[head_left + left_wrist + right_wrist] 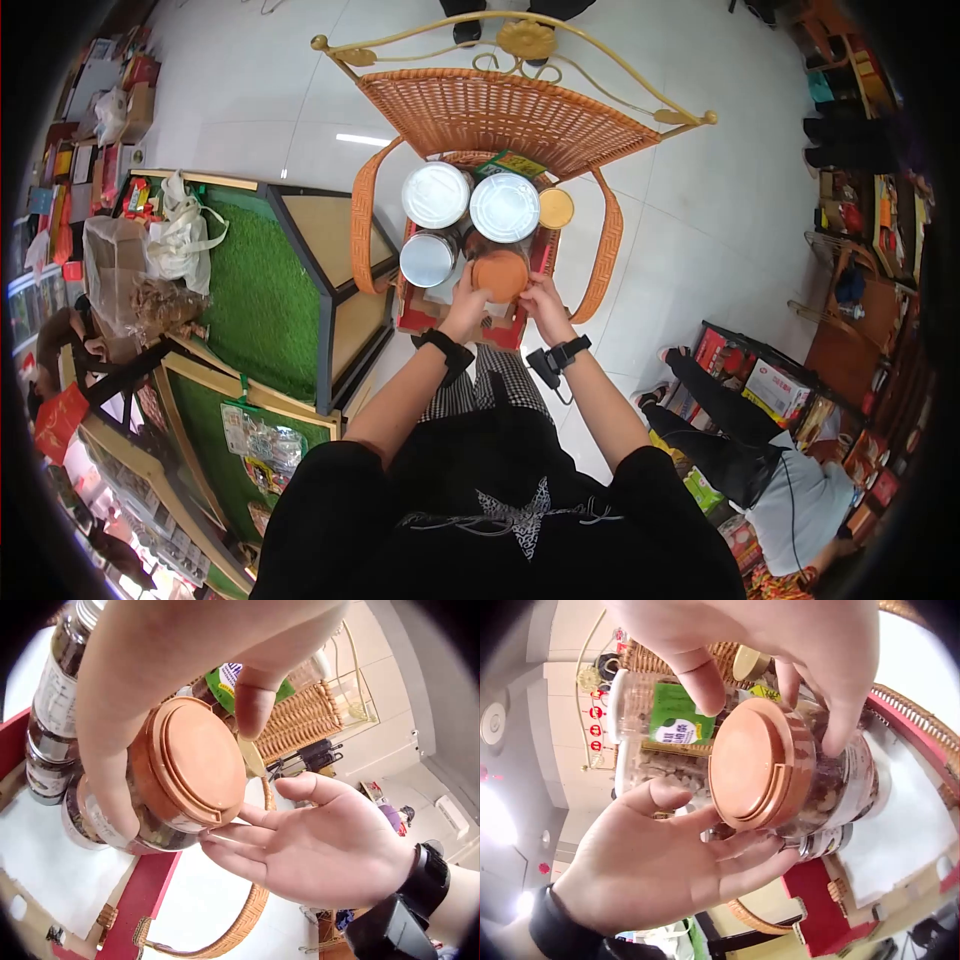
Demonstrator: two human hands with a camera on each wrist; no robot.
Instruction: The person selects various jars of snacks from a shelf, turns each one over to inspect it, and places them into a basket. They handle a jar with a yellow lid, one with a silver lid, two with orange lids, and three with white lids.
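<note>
A clear plastic jar with an orange screw lid (500,275) is held between both hands; brownish dried pieces show through its wall. The left hand (466,310) grips its left side, fingers reaching down along the wall in the left wrist view. On the opposite side, the right hand (546,308) holds it with fingers against the wall and thumb near the lid. The jar stands over a red-edged box (415,312) on a wicker chair. Close behind are two large white-lidded jars (436,195), a silver-lidded jar (429,258) and a gold-lidded jar (556,208).
The chair has a woven backrest (520,115) with a gold metal frame, and curved armrests (605,245) on both sides. Left stand wooden frames with green turf (260,290). At right, a person in a light shirt (800,500) is beside stacked packages.
</note>
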